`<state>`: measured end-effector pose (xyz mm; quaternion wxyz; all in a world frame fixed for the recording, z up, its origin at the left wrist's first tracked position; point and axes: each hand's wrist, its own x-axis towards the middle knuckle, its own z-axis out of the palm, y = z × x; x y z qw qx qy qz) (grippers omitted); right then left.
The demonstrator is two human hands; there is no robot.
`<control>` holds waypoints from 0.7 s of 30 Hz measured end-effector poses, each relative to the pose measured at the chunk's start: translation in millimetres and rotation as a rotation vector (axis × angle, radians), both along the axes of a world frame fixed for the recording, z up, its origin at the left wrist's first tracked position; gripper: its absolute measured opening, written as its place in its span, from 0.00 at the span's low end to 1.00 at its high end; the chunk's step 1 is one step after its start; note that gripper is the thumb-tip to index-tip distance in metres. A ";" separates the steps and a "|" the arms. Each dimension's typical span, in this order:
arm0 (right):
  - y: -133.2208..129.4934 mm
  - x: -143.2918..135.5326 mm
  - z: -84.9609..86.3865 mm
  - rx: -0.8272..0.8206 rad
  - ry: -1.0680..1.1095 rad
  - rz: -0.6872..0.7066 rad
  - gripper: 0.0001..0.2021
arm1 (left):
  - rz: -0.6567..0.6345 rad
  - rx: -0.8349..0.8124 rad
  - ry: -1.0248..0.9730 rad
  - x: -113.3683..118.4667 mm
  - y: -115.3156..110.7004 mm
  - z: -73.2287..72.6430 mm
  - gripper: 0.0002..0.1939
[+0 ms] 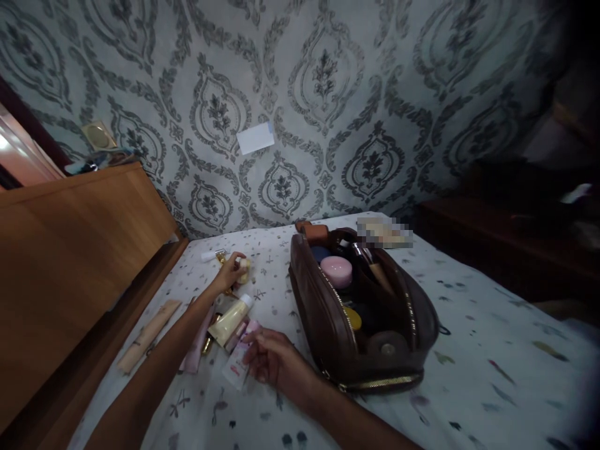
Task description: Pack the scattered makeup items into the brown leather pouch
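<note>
I've got the left hand (233, 273) pinching a small yellow bottle (244, 270), left of the open brown bag (323, 322). Right hand (272, 357), fingers curled, overlaps the pink-white tube (235, 367) on the sheet (469, 344); can't tell if gripped. Cream tube (229, 320) lies between both hands.

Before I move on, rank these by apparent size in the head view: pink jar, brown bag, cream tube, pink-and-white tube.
1. Brown bag
2. Cream tube and pink-and-white tube: look alike; right hand's fingers partly cover the latter, so unranked
3. Pink jar
</note>
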<state>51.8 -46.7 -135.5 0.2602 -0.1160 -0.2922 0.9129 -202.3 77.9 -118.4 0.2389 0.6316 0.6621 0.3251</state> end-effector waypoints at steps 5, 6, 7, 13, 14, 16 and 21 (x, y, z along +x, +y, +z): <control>0.6 0.5 -1.3 0.029 -0.009 0.002 0.22 | 0.057 0.047 0.061 -12.5 -4.0 -0.9 0.13; 0.5 0.2 -1.2 0.033 -0.009 0.002 0.23 | 0.063 0.045 0.083 -15.1 -3.7 0.0 0.13; 0.3 -0.1 -1.0 0.035 -0.012 0.001 0.23 | 0.067 0.041 0.105 -17.6 -3.2 0.9 0.13; -0.5 0.4 1.5 0.027 -0.024 0.000 0.23 | 0.066 0.016 0.216 -29.1 -1.3 4.9 0.14; -0.5 0.8 1.7 0.030 -0.019 0.002 0.22 | 0.053 0.012 0.224 -30.7 -1.5 5.9 0.15; -0.5 1.5 2.0 0.038 -0.014 0.005 0.22 | 0.019 0.000 0.242 -34.2 -2.1 8.3 0.16; -0.8 1.5 3.5 0.041 -0.046 0.002 0.24 | -0.031 -0.046 0.294 -44.8 -5.6 13.2 0.14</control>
